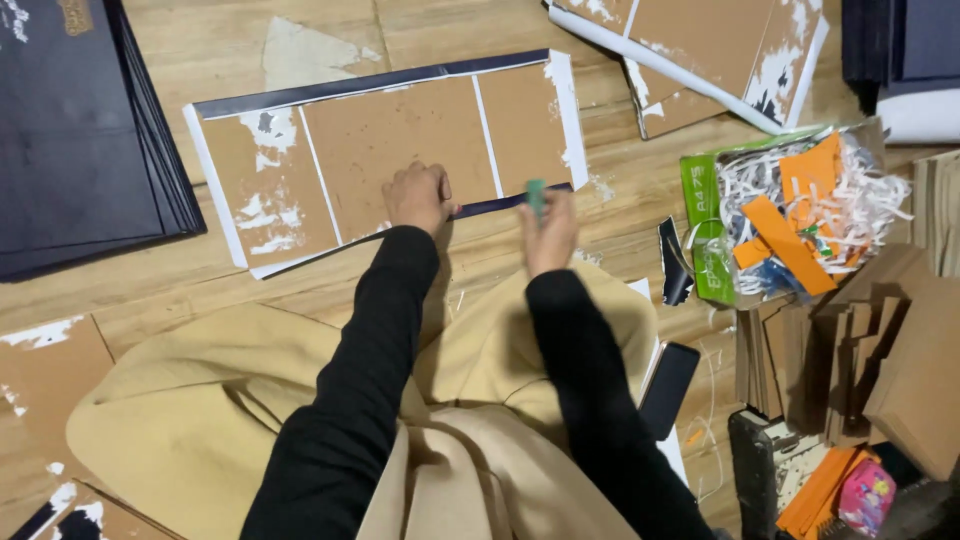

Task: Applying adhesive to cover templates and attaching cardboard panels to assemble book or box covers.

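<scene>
I see my left hand [418, 196] curled into a loose fist, pressing down on the near edge of the brown board panel [385, 150] that lies flat on the wooden floor [200, 290] in front of me. My right hand [549, 232] pinches a small green tool [536, 196] upright, its tip at the panel's dark blue near edge, just beside the left hand.

Matt brown cardboard panel [400, 150], rough where white paper is torn away, edged in dark glossy wrap. Worn wooden floor [200, 40]. Soft beige cloth [220, 400]. Small green tool [536, 195], possibly plastic.
</scene>
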